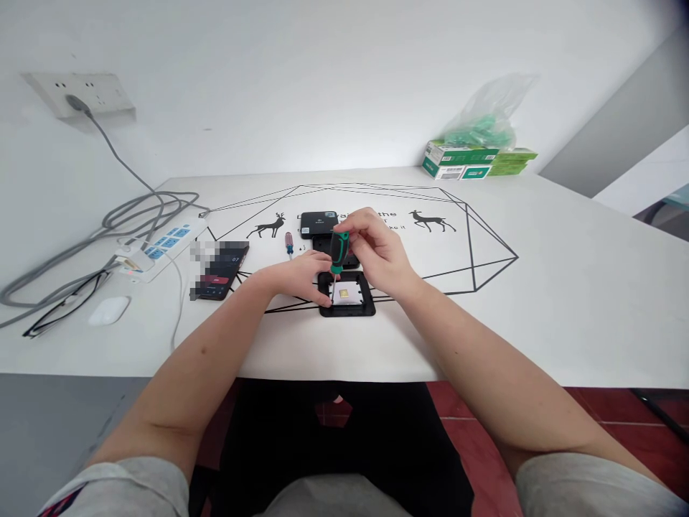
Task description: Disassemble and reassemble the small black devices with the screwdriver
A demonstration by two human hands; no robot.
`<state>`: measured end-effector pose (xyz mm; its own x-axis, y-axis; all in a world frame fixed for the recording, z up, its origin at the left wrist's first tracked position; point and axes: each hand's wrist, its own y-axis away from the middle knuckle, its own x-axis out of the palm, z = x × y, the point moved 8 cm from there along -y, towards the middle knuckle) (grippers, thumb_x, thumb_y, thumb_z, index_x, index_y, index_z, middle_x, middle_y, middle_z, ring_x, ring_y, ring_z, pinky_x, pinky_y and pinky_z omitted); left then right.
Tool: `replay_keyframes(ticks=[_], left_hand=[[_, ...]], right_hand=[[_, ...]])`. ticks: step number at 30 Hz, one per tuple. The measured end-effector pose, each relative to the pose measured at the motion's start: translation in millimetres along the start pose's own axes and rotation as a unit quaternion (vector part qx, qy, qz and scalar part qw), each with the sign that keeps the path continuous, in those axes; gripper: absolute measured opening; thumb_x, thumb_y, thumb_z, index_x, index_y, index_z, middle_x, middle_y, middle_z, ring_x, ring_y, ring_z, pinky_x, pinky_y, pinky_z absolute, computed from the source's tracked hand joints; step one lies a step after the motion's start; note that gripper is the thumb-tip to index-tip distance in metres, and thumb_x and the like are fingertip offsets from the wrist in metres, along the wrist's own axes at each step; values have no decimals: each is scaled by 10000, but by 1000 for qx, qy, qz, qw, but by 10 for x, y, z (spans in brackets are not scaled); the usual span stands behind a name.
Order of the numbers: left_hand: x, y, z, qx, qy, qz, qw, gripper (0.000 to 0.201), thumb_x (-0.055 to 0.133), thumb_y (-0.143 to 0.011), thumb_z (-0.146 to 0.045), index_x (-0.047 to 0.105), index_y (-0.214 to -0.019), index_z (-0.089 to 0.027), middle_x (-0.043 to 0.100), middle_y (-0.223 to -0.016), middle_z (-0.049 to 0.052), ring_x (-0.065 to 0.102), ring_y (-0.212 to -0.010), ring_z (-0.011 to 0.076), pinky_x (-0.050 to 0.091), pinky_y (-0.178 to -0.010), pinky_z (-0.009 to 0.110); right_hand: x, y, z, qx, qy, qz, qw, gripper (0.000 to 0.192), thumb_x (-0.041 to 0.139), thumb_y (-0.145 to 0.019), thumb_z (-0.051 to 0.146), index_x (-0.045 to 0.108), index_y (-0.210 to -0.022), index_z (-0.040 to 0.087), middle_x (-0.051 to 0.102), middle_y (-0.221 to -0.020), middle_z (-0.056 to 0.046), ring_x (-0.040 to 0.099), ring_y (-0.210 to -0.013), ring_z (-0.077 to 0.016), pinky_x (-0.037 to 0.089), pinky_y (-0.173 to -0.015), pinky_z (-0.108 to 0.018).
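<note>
A black square device housing [367, 294] lies on the desk with its inside facing up; a light metal plate [355, 291] with a gold square shows in its middle. My right hand [380, 251] is closed around the handle of a green and black screwdriver [339, 250]. The shaft points down, nearly upright, to the housing's left front inner corner. My left hand [304, 276] grips the left side of the housing, thumb beside the screwdriver tip and fingers behind the shaft. Whatever lies under the tip is too small to make out.
Behind the housing lie black casing parts [319, 224], a second screwdriver [289, 244] and tiny dark screws [302, 248]. To the left are a phone [225, 269], a power strip [166, 248], cables, glasses [64, 309] and a white case [109, 310]. Boxes [460, 161] stand back right.
</note>
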<state>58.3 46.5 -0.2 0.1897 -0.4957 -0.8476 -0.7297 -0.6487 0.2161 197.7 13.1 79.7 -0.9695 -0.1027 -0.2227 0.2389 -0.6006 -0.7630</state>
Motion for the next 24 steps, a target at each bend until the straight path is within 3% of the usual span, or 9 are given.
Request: replay_keyframes(ticks=[5, 8, 11, 14, 17, 20, 22, 24], left_hand=[[-16, 20, -32, -4, -6, 2, 1000, 645, 852, -762, -580, 721, -1300, -248, 573, -1571, 87, 407, -1566, 393, 403, -1278, 451], [-21, 23, -16, -3, -9, -6, 1000, 616, 849, -773, -591, 721, -1267, -246, 578, -1565, 89, 460, -1518, 396, 449, -1225, 453], [-12, 11, 4, 9, -3, -12, 1000, 598, 853, -772, -583, 716, -1248, -248, 572, -1577, 94, 464, -1508, 394, 478, -1186, 454], [2, -5, 14, 17, -4, -10, 1000, 581, 862, -771, -553, 719, -1250, -256, 576, -1585, 86, 456, -1514, 395, 469, -1195, 467], [1, -15, 11, 17, -19, -8, 1000, 610, 872, -766, -553, 724, -1276, -252, 577, -1589, 89, 438, -1532, 406, 451, -1219, 476], [0, -17, 6, 14, -30, -5, 999, 674, 866, -769, -587, 712, -1331, -249, 585, -1573, 100, 441, -1531, 415, 447, -1229, 493], [-1, -15, 10, 10, -30, -4, 1000, 704, 860, -769, -614, 706, -1354, -253, 586, -1566, 103, 449, -1528, 420, 449, -1233, 507], [-1, -12, 18, 5, -27, -4, 1000, 708, 858, -766, -624, 710, -1352, -255, 575, -1576, 106, 432, -1546, 418, 435, -1251, 509]], right_hand=[[51, 14, -81, 52, -68, 16, 996, 123, 642, -1045, 361, 669, -1148, 300, 665, -1026, -25, 674, -896, -191, 615, -796, -392], [74, 20, -97, 74, -93, 16, 993, 287, 776, -970, 489, 623, -1132, 309, 684, -1017, -18, 687, -867, -183, 640, -752, -368], [109, 33, -114, 102, -111, 28, 988, 484, 918, -843, 494, 558, -1113, 315, 709, -1007, -1, 701, -850, -178, 645, -684, -333], [146, 66, -147, 136, -129, 45, 981, 460, 862, -900, 493, 521, -1158, 325, 747, -1077, -18, 732, -939, -192, 651, -664, -312], [164, 85, -142, 133, -133, 59, 980, 346, 704, -1011, 499, 550, -1267, 325, 755, -1283, -65, 741, -1092, -221, 690, -756, -367], [139, 65, -89, 84, -83, 65, 991, 282, 581, -1064, 429, 643, -1314, 314, 712, -1424, -77, 711, -1216, -257, 674, -980, -508], [96, 44, -53, 45, -30, 56, 997, 293, 532, -1073, 350, 710, -1303, 321, 682, -1442, -77, 659, -1312, -281, 618, -1086, -564], [42, 28, -28, 14, 15, 36, 999, 330, 509, -1068, 273, 760, -1271, 339, 660, -1382, -81, 625, -1336, -285, 599, -1094, -568]])
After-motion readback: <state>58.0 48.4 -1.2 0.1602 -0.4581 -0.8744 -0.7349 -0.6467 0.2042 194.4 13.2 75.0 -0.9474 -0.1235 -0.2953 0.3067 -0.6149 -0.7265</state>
